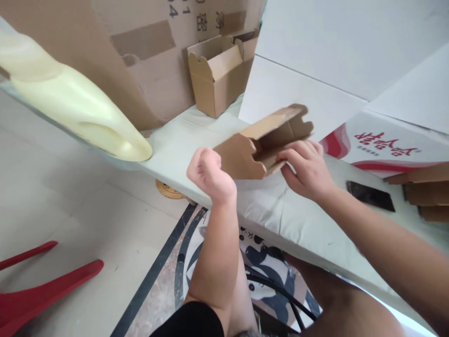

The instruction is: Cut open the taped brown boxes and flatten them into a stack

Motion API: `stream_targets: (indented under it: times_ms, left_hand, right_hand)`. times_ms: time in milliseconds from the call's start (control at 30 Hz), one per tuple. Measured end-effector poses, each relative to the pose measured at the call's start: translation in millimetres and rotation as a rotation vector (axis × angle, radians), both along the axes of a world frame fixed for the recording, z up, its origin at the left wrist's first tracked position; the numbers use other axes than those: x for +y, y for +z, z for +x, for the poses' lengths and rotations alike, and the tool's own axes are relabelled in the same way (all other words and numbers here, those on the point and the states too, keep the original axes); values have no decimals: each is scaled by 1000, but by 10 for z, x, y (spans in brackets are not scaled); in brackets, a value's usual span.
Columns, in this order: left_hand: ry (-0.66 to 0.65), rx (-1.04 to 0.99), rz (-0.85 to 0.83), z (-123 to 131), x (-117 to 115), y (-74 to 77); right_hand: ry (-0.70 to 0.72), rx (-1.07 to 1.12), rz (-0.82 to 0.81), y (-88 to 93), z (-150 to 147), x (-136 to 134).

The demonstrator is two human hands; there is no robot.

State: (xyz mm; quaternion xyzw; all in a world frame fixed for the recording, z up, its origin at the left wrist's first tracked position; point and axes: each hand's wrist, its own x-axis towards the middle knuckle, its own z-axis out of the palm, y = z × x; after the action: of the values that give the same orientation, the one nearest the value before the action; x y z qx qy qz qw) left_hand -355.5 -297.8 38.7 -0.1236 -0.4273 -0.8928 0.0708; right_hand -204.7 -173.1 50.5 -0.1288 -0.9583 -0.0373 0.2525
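A small brown cardboard box (234, 157) with notched end walls is tilted over the pale cloth-covered surface, its open side turned toward me. My right hand (305, 166) pinches the box's near right edge, thumb inside and fingers over the rim. Curled into a fist, my left hand (211, 174) is at the box's left end. Nothing shows in that fist; whether it touches the cardboard I cannot tell.
Similar folded boxes (224, 77) stand behind, against a large carton (147, 79). White cartons (298, 93) rise at the right. A dark phone (371, 195) lies near stacked cardboard pieces (426, 192). A pale yellow mannequin-like form (80, 110) is at left, above red legs (52, 285).
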Motion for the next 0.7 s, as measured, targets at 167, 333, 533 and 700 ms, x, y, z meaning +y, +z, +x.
stream_targets:
  times_ms: [167,333,533,700]
  left_hand:
    - [-530,102,-238,326,271,-88]
    - [-895,323,-335,690,490,-81]
    - [-1037,526,-334,959,721,-349]
    - [-911,545,-347,997,857,-577]
  right_hand:
    - [-184,142,9,-192,995,-111]
    - [-315,268,77,-244,1471,-273]
    - [-454,372,-35,-248,1547,-342]
    - [-420,367,-145,-206,1567,-327]
